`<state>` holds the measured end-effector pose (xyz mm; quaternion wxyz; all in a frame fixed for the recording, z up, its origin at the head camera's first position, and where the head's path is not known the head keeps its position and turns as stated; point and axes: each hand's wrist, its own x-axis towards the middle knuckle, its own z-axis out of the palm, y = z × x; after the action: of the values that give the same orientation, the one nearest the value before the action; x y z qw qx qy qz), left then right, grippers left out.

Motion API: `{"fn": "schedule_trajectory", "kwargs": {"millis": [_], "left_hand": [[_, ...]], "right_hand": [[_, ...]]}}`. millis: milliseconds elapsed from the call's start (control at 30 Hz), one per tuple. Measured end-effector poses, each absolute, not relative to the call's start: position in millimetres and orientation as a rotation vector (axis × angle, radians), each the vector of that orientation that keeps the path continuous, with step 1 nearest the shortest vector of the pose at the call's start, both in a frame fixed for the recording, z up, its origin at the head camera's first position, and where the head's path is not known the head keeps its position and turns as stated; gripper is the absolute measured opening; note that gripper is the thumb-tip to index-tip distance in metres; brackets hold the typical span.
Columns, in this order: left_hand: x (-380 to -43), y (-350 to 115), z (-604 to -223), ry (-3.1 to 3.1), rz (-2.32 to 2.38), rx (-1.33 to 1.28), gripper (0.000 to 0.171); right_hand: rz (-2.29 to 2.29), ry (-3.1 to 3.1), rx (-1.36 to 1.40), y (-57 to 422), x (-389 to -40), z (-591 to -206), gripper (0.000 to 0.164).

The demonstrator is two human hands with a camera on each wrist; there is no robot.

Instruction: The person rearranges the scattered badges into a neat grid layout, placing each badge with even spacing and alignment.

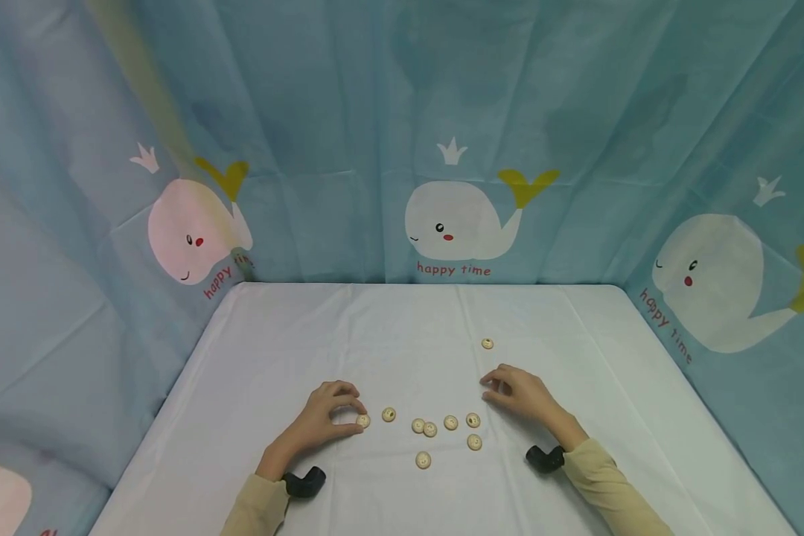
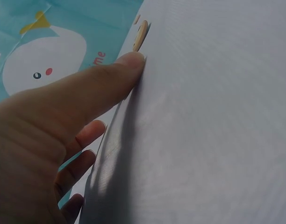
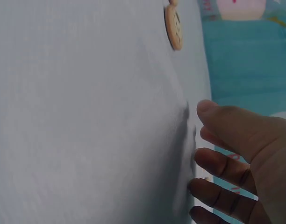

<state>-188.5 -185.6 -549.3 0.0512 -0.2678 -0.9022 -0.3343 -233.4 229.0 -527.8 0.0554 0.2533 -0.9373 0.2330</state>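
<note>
1. Head view: left hand (image 1: 321,418) pinches a button (image 1: 363,421) on the white cloth (image 1: 348,327).
2. Left wrist view: only its thumb (image 2: 126,65) shows there.
3. Right wrist view: right hand (image 3: 264,144) is empty, fingers loose.

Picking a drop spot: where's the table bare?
Free: table beyond the left hand, up to the curtain; also between the right hand and the table's right edge. Crowded: between the hands, among the buttons.

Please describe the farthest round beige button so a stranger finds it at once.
On the white cloth-covered table, look beyond the bare right hand, toward the rear blue-green whale-printed fabric. The round beige button lies there alone; the other buttons all lie farther from that rear fabric.
</note>
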Motion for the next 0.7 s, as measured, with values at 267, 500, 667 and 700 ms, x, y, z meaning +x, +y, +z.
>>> {"fn": "schedule_trajectory", "kwargs": {"millis": [267, 500, 667, 700], "left_hand": [[-188.1, -185.2, -550.0, -2.693, -0.987, -0.827, 0.022], [-189.2, -185.7, -550.2, -2.708, -1.005, -0.826, 0.022], [-190.1, -186.1, -552.4, -2.692, -0.985, -0.851, 0.022], [-190.3, -186.3, -552.9, -2.695, -0.982, -0.852, 0.022]], "right_hand": [[0.830, -2.843, 0.863, 226.8, -223.4, -526.6, 0.023], [0.859, -2.824, 1.010, 224.9, -215.4, -528.5, 0.029], [0.899, -2.828, 1.092, 223.0, -210.2, -526.7, 0.028], [0.905, -2.829, 1.112, 222.5, -209.4, -526.2, 0.027]]}}
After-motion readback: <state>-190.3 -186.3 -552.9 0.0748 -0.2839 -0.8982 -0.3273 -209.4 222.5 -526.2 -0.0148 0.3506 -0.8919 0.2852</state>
